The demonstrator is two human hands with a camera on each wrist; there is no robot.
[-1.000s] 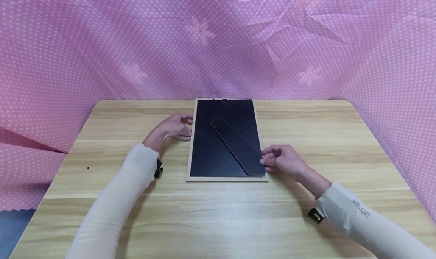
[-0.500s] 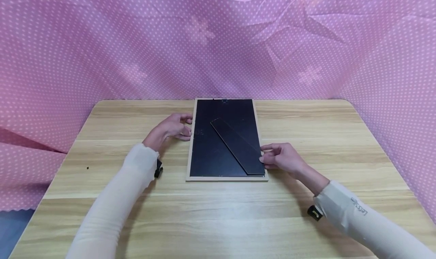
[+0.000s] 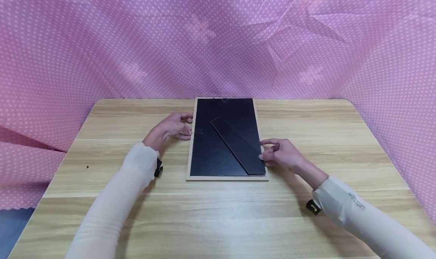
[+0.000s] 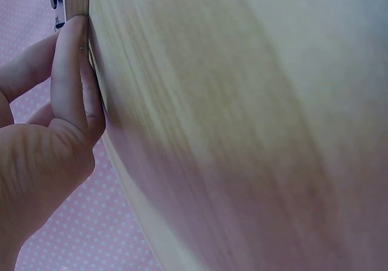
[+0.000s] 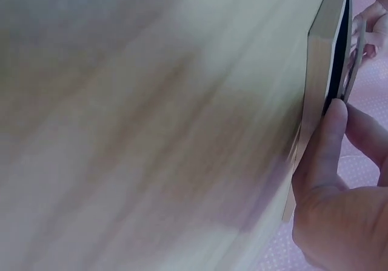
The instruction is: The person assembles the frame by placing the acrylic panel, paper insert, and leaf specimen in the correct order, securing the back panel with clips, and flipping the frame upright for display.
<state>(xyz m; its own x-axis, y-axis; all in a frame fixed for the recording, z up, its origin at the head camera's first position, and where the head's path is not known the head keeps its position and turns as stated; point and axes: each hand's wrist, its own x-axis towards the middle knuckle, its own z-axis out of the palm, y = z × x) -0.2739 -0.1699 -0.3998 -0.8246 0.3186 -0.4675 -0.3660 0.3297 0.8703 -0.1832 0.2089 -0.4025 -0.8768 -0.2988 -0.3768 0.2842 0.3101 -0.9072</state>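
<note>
A picture frame (image 3: 219,149) with a pale wooden rim lies face down, its black back up. A black easel leg (image 3: 238,147) slants across that back to the lower right corner; its free edge stands slightly off the back in the right wrist view. Along the left rim, my left hand (image 3: 174,125) rests its fingertips and thumb on the side of the frame. My right hand (image 3: 284,155) touches the opposite rim beside the leg. In the right wrist view the right thumb (image 5: 330,134) presses at the frame's edge, close under the leg.
The frame lies on a light wood-grain table (image 3: 218,221) near its back edge. A pink dotted cloth (image 3: 218,43) hangs behind and at both sides. A tiny dark speck (image 3: 87,167) is on the table at left.
My right hand has slid a little up the right rim, away from the near corner, and its index finger has straightened. The left hand and the frame have stayed in place.
</note>
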